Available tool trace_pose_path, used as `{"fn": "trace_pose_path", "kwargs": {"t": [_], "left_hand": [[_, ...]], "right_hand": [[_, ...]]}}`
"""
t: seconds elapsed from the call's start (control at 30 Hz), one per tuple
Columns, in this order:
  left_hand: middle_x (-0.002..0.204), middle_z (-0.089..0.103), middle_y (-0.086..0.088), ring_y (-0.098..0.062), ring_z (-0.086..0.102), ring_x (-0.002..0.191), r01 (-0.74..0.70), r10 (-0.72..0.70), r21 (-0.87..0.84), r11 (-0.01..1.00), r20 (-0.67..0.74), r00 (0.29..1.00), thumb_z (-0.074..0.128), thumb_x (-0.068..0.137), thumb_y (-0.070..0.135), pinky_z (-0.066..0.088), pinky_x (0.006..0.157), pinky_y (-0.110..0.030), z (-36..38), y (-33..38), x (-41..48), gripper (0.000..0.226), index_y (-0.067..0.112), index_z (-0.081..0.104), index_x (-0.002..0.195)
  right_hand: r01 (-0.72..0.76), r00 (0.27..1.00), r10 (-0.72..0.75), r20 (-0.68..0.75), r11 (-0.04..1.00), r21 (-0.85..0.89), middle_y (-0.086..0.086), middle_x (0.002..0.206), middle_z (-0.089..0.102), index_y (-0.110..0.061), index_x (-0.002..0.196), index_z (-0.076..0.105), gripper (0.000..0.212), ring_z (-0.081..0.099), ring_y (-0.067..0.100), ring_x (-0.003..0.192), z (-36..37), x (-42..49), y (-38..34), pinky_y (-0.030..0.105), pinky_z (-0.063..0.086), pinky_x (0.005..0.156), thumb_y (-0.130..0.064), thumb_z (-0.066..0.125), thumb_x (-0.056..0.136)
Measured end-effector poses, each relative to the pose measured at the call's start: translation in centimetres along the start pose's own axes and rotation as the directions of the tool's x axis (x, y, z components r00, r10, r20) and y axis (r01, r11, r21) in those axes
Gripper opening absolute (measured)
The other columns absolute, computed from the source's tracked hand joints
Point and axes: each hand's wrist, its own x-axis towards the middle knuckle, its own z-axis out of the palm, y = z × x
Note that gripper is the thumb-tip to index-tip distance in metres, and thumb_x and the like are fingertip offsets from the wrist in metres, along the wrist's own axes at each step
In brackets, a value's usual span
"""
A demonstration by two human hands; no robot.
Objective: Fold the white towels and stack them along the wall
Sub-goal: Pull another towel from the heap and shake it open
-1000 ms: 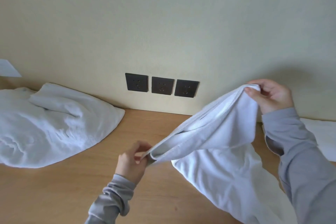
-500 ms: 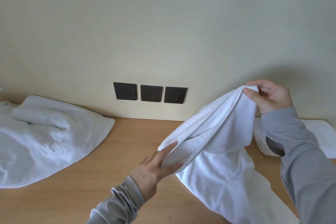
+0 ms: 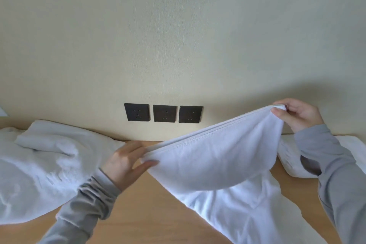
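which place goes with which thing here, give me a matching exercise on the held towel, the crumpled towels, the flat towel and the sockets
1. held towel
2. crumpled towels
3. flat towel
4. sockets

A. on the wall, above the table
B. heaped at the left of the table
C. lifted between left hand and right hand
D. at the right, against the wall, partly behind the sleeve

Pairs: 1-C, 2-B, 3-D, 4-A
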Motion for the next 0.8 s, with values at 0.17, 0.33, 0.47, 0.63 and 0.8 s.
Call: {"fn": "trace_pose_path", "kwargs": {"t": [0.17, 0.33, 0.47, 0.63, 0.8], "left_hand": [[0.065, 0.056, -0.012, -0.014, 0.041, 0.066, -0.038, 0.038, 0.003, 0.999, 0.048, 0.998, 0.030, 0.098, 0.042, 0.040, 0.060, -0.027, -1.6, -1.5, 4.0, 0.064, -0.004, 0.060, 0.065], [0.065, 0.055, -0.013, -0.015, 0.040, 0.066, -0.160, 0.157, 0.100, 0.982, 0.031, 0.987, 0.025, 0.100, 0.038, 0.039, 0.061, -0.025, -4.1, -1.9, 8.3, 0.064, -0.003, 0.060, 0.066], [0.062, 0.051, -0.013, -0.023, 0.047, 0.059, -0.292, 0.297, 0.233, 0.928, 0.011, 0.955, 0.022, 0.101, 0.035, 0.037, 0.059, -0.027, -8.4, -1.5, 14.0, 0.063, -0.003, 0.057, 0.064], [0.060, 0.052, -0.016, -0.031, 0.054, 0.051, -0.434, 0.486, 0.432, 0.791, -0.012, 0.874, 0.018, 0.101, 0.035, 0.035, 0.058, -0.032, -16.4, 1.3, 23.2, 0.068, -0.006, 0.056, 0.062], [0.065, 0.048, -0.017, -0.034, 0.049, 0.059, -0.433, 0.616, 0.579, 0.691, -0.159, 0.771, 0.026, 0.101, 0.035, 0.032, 0.060, -0.035, -27.1, 6.1, 31.0, 0.056, -0.004, 0.055, 0.072]], "right_hand": [[0.022, 1.000, -0.022, -0.005, 1.000, 0.010, -0.023, 0.071, 0.069, -0.019, 0.082, 0.064, 0.023, 0.060, -0.008, 0.070, -0.6, 0.6, -0.4, 0.003, 0.044, 0.070, 0.003, 0.063, 0.082], [0.089, 0.996, -0.087, -0.027, 0.995, 0.050, -0.021, 0.071, 0.069, -0.018, 0.082, 0.065, 0.023, 0.060, -0.008, 0.068, -2.0, 1.7, -2.0, 0.003, 0.044, 0.067, 0.005, 0.062, 0.082], [0.182, 0.983, -0.181, -0.037, 0.982, 0.043, -0.020, 0.072, 0.069, -0.020, 0.078, 0.065, 0.027, 0.060, -0.007, 0.068, -4.2, 3.7, -5.5, 0.003, 0.044, 0.067, 0.007, 0.061, 0.081], [0.325, 0.945, -0.323, -0.051, 0.945, 0.032, -0.021, 0.064, 0.067, -0.019, 0.078, 0.061, 0.028, 0.060, -0.008, 0.063, -7.8, 6.8, -12.7, 0.003, 0.045, 0.068, 0.009, 0.058, 0.083], [0.600, 0.762, -0.551, -0.340, 0.798, 0.050, -0.026, 0.062, 0.065, -0.021, 0.084, 0.059, 0.023, 0.056, -0.011, 0.058, -12.8, 7.9, -23.1, 0.003, 0.043, 0.060, 0.002, 0.060, 0.085]]}}
